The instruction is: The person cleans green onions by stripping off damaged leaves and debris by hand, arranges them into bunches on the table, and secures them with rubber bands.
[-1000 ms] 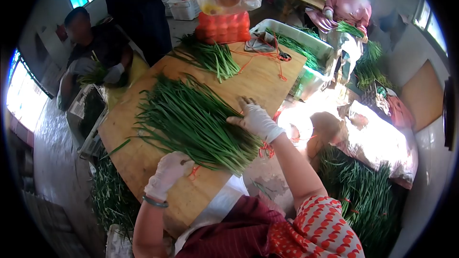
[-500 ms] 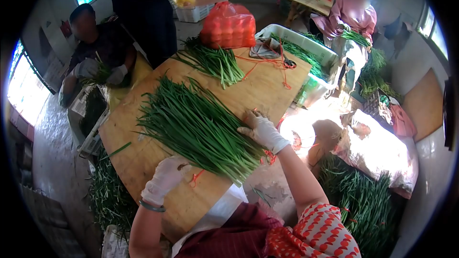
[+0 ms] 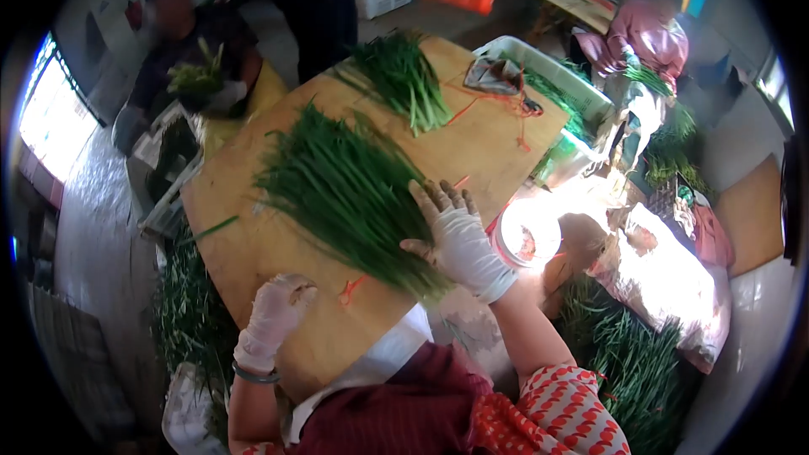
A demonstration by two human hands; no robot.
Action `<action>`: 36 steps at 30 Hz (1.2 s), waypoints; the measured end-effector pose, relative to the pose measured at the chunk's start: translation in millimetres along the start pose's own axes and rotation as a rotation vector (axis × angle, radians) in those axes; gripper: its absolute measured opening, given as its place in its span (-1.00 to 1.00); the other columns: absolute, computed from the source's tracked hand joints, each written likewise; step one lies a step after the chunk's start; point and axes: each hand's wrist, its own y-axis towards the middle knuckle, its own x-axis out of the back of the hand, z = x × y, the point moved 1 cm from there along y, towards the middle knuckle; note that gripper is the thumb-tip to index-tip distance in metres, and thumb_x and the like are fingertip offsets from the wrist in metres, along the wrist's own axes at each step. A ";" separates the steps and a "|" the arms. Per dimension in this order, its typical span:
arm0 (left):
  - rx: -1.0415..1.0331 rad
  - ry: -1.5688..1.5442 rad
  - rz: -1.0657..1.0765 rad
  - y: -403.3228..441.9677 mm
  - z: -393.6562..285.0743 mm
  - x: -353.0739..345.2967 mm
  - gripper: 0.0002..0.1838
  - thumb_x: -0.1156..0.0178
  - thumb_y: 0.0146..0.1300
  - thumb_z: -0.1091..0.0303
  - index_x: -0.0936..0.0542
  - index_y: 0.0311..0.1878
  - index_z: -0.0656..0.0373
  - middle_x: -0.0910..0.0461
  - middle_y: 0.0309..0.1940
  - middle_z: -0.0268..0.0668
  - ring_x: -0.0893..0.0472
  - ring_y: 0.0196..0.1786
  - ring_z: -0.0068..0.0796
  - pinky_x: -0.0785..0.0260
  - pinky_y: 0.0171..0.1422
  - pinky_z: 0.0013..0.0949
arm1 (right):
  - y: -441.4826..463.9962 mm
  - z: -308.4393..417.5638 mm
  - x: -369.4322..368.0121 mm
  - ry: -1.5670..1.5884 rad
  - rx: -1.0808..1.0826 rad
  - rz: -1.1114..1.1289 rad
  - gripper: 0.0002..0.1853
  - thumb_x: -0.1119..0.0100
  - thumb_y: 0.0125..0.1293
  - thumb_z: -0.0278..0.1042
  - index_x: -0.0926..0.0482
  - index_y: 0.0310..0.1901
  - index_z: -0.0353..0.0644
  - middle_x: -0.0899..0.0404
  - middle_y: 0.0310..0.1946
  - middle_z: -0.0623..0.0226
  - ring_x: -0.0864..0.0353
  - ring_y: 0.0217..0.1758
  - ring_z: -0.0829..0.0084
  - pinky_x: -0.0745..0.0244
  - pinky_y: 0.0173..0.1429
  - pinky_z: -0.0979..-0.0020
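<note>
Head view: greens [image 3: 350, 194] against right hand [image 3: 457, 240]

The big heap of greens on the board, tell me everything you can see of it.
The big heap of greens has long, narrow, dark green leaves, paling toward blurred ends nearest the wearer. It lies slantwise on the wooden board, leaf tips loosely fanned, with no tie visible. The right hand, spread open, touches its right side; the left hand sits apart.

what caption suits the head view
Gloved right hand against long green leaves on a wooden tabletop, left hand nearby
</note>
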 end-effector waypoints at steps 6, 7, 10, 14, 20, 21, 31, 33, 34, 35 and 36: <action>0.192 0.047 -0.288 -107.2 46.8 27.1 -0.86 -0.19 0.08 0.36 -0.59 -0.33 0.23 -0.58 -0.38 -0.14 -0.57 -0.28 -0.17 -0.40 -0.18 -0.28 | -37.2 73.0 -31.9 0.091 0.454 0.161 -0.24 -0.15 0.11 -0.03 -0.14 0.31 -0.14 -0.22 0.23 0.05 -0.13 0.34 0.10 0.05 0.39 0.08; 0.227 0.085 -0.370 -130.3 54.8 35.3 -0.87 -0.17 0.10 0.40 -0.58 -0.33 0.25 -0.58 -0.37 -0.13 -0.57 -0.28 -0.19 -0.40 -0.17 -0.29 | -42.0 83.1 -42.6 0.116 0.537 0.163 -0.28 -0.14 0.14 -0.07 -0.14 0.31 -0.11 -0.30 0.18 0.05 -0.23 0.28 0.10 -0.04 0.35 0.12; 0.520 -0.012 -0.630 -218.6 71.5 49.4 -0.88 -0.14 0.17 0.46 -0.57 -0.29 0.32 -0.59 -0.36 -0.20 -0.57 -0.29 -0.40 -0.39 -0.18 -0.43 | -51.3 119.0 -63.4 0.286 0.624 0.501 -0.31 -0.14 0.16 -0.09 -0.17 0.30 -0.11 -0.39 0.08 0.02 -0.35 0.16 0.04 -0.19 0.26 0.15; 0.924 -0.127 -0.971 -369.4 86.2 37.8 -0.85 -0.17 0.20 0.42 -0.58 -0.23 0.31 -0.61 -0.37 -0.29 -0.53 -0.33 -0.60 -0.35 -0.20 -0.54 | -63.6 178.0 -71.2 0.437 0.914 0.711 -0.45 -0.16 0.19 -0.20 -0.32 0.20 -0.18 -0.49 -0.02 0.06 -0.50 -0.01 0.18 -0.37 0.10 0.30; 1.409 -0.150 -1.051 -539.1 66.1 -53.8 -0.78 -0.19 0.20 0.29 -0.61 -0.26 0.29 -0.61 -0.41 -0.36 -0.50 -0.32 -0.61 -0.33 -0.17 -0.51 | -54.0 258.1 -134.0 0.692 0.722 1.454 -0.61 -0.11 0.23 -0.27 -0.49 0.03 -0.32 -0.58 -0.08 0.14 -0.55 0.00 0.42 -0.39 0.10 0.47; 1.505 -0.203 -0.978 -556.0 61.5 -70.0 -0.76 -0.20 0.19 0.27 -0.61 -0.26 0.29 -0.61 -0.41 -0.37 -0.49 -0.33 -0.61 -0.33 -0.18 -0.50 | -47.9 269.8 -153.3 0.672 0.741 1.434 -0.61 -0.12 0.22 -0.27 -0.48 0.05 -0.29 -0.57 -0.05 0.14 -0.55 0.01 0.39 -0.39 0.11 0.46; 1.581 -0.692 -0.933 -604.8 89.7 -164.4 -0.68 -0.15 0.19 0.20 -0.60 -0.14 0.25 -0.63 -0.29 -0.27 -0.55 -0.23 -0.48 -0.35 -0.10 -0.43 | -72.8 414.8 -284.1 -0.034 1.201 0.981 -0.58 0.01 0.14 -0.49 -0.49 0.08 0.00 -0.46 0.06 0.12 -0.54 -0.02 0.15 -0.38 0.09 0.32; 1.647 -0.699 -0.975 -631.8 86.7 -180.1 -0.69 -0.16 0.18 0.21 -0.59 -0.13 0.25 -0.63 -0.27 -0.24 -0.57 -0.20 -0.45 -0.36 -0.07 -0.43 | -75.2 431.6 -286.4 -0.188 1.149 1.002 -0.76 0.01 0.20 -0.37 -0.63 -0.16 -0.07 -0.60 -0.17 0.13 -0.55 -0.05 0.20 -0.39 0.04 0.35; 1.680 -0.674 -0.998 -644.8 88.7 -187.1 -0.69 -0.16 0.18 0.22 -0.58 -0.12 0.25 -0.64 -0.24 -0.21 -0.58 -0.17 -0.43 -0.37 -0.04 -0.42 | -69.9 439.8 -288.7 -0.255 1.138 0.968 -0.78 0.00 0.22 -0.34 -0.65 -0.21 -0.09 -0.63 -0.22 0.18 -0.57 -0.10 0.27 -0.41 0.00 0.37; 1.691 -0.691 -1.004 -657.6 89.8 -195.0 -0.69 -0.16 0.18 0.22 -0.58 -0.12 0.25 -0.64 -0.24 -0.21 -0.58 -0.17 -0.43 -0.37 -0.04 -0.42 | -52.6 445.1 -300.9 0.033 0.872 1.135 -0.80 -0.06 0.19 -0.35 -0.64 -0.20 -0.09 -0.62 -0.29 0.27 -0.58 -0.17 0.35 -0.42 -0.02 0.37; 1.756 -0.700 -0.989 -673.5 89.8 -202.6 -0.68 -0.16 0.17 0.22 -0.58 -0.12 0.25 -0.64 -0.23 -0.20 -0.59 -0.16 -0.41 -0.37 -0.04 -0.41 | -31.8 451.5 -314.9 0.316 0.576 1.269 -0.81 -0.13 0.16 -0.35 -0.64 -0.20 -0.09 -0.62 -0.36 0.36 -0.58 -0.24 0.43 -0.43 -0.05 0.37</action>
